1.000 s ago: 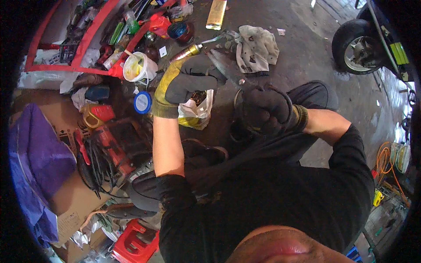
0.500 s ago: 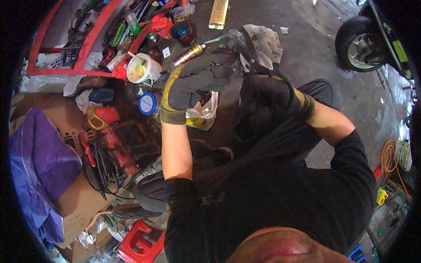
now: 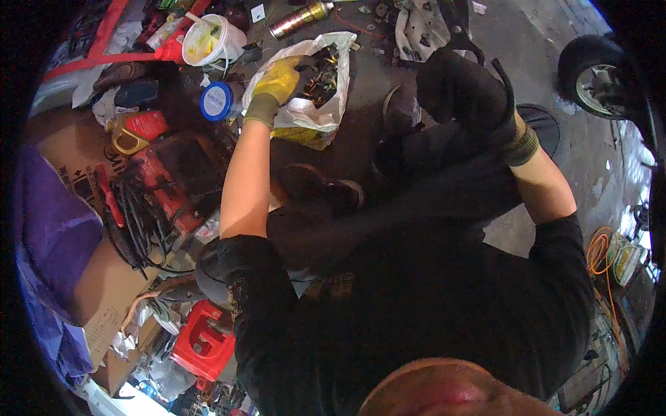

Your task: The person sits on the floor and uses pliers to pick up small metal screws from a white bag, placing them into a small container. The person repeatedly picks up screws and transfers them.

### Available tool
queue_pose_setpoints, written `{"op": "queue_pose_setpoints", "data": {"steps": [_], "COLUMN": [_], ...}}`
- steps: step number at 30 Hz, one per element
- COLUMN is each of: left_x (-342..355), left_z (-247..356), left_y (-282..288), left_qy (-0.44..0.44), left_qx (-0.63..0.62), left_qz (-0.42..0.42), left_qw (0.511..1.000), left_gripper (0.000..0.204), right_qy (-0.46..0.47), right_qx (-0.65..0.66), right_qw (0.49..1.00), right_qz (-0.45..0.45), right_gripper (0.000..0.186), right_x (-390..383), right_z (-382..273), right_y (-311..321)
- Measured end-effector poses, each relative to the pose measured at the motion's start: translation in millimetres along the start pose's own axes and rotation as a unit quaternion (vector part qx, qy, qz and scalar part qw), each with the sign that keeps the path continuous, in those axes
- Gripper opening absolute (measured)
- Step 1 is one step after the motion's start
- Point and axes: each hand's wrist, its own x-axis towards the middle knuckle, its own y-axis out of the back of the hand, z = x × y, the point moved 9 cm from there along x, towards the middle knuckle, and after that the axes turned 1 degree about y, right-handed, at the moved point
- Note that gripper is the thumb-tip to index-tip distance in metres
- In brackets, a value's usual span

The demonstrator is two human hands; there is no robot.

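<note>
My left hand (image 3: 276, 84), in a yellow and grey work glove, reaches into an open white plastic bag (image 3: 341, 73). Small dark and brass-coloured pieces (image 3: 320, 84) fill the bag, and my fingers are hidden among them. To the right, my right hand (image 3: 463, 97), in a dark glove, is closed around a dark pliers-like tool (image 3: 456, 24) with curved handles. The tool's jaws point away from me, over a dirty grey rag (image 3: 414, 31) on the floor. Dark glove on dark tool makes the exact grip hard to see.
Left of the bag are a blue-lidded tub (image 3: 216, 101) and a white bucket (image 3: 229, 43). A spray can (image 3: 300, 21) lies beyond it. A red machine with black cables (image 3: 135, 229) sits at left, a red stool (image 3: 203, 344) below. A wheel (image 3: 595, 78) stands at far right.
My left hand has come down into the bag, which now shows wide open. The tool in my right hand has become visible. The whole view has shifted.
</note>
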Motion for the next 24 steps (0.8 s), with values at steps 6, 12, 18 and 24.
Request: {"op": "queue_pose_setpoints", "data": {"steps": [6, 12, 18, 24], "left_x": [-2, 55, 101, 110], "left_z": [11, 15, -5, -28], "left_y": [-23, -50, -69, -102], "left_qy": [0.027, -0.024, 0.066, 0.133], "left_qx": [0.186, 0.251, 0.344, 0.331], "left_qz": [-0.158, -0.085, -0.030, 0.091], "left_qw": [0.969, 0.964, 0.936, 0.930], "left_gripper": [0.049, 0.072, 0.050, 0.057], "right_qy": [0.222, 0.109, 0.115, 0.069], "right_qx": [-0.290, -0.208, -0.332, -0.344], "right_qw": [0.926, 0.966, 0.934, 0.936], "right_qz": [-0.096, -0.109, -0.060, -0.017], "right_gripper": [0.043, 0.041, 0.026, 0.017], "right_x": [5, 25, 30, 33], "right_z": [-26, -18, -40, -45], "right_y": [-5, 5, 1, 2]}}
